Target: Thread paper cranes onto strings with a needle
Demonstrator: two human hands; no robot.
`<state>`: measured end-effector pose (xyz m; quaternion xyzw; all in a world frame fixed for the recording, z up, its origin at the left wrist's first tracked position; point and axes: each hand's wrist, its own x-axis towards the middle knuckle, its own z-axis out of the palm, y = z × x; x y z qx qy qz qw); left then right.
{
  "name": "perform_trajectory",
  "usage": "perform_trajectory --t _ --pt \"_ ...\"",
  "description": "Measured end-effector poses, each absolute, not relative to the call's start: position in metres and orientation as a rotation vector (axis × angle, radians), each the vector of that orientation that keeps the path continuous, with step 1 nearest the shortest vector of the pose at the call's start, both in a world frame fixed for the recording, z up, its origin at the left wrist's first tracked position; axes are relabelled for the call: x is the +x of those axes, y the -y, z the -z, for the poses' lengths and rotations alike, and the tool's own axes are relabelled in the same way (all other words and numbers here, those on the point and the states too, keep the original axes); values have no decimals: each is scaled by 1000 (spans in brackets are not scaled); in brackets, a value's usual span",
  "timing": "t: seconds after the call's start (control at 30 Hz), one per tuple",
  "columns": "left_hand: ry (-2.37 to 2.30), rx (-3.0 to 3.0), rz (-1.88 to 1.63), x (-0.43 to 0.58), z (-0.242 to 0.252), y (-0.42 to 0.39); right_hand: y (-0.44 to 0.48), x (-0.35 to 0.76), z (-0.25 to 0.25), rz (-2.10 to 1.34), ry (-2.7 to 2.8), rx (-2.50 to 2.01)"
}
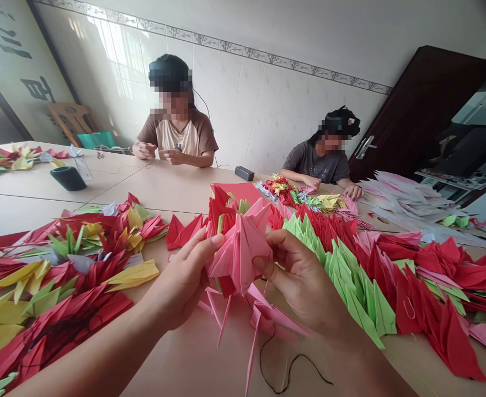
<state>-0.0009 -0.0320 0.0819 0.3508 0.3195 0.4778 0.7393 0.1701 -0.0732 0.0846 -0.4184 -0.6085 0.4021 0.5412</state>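
Both hands hold a bundle of folded paper above the table's front middle. My left hand point(191, 275) grips its left side, thumb on top. On the right, my right hand point(296, 273) pinches the edge with thumb and fingers. The pink folded paper point(243, 251) faces me, with red and green folded pieces behind it. Below it, more pink pieces point(267, 314) with thin pointed ends hang or lie; which, I cannot tell. A dark thread point(296, 358) curls over the table under my right hand.
Piles of colored folded paper point(77, 248) spread left; green rows point(350, 281) and red rows point(425, 298) lie right. Two people point(176, 132) point(321, 160) sit across the table point(122, 179). A dark cylinder point(68, 178) and black box point(244, 173) stand farther back.
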Motion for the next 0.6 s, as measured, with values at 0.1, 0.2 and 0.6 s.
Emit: perform_trajectory --t 0.1,0.2,0.6 --pt "-713 756 -1011 0 -83 32 73 170 -84 -957 1465 -994" --pt "-686 780 -999 -1 -84 32 74 169 -83 -936 1486 -1013" --pt "-779 779 -1009 0 -79 26 78 165 -85 -826 1594 -1098"
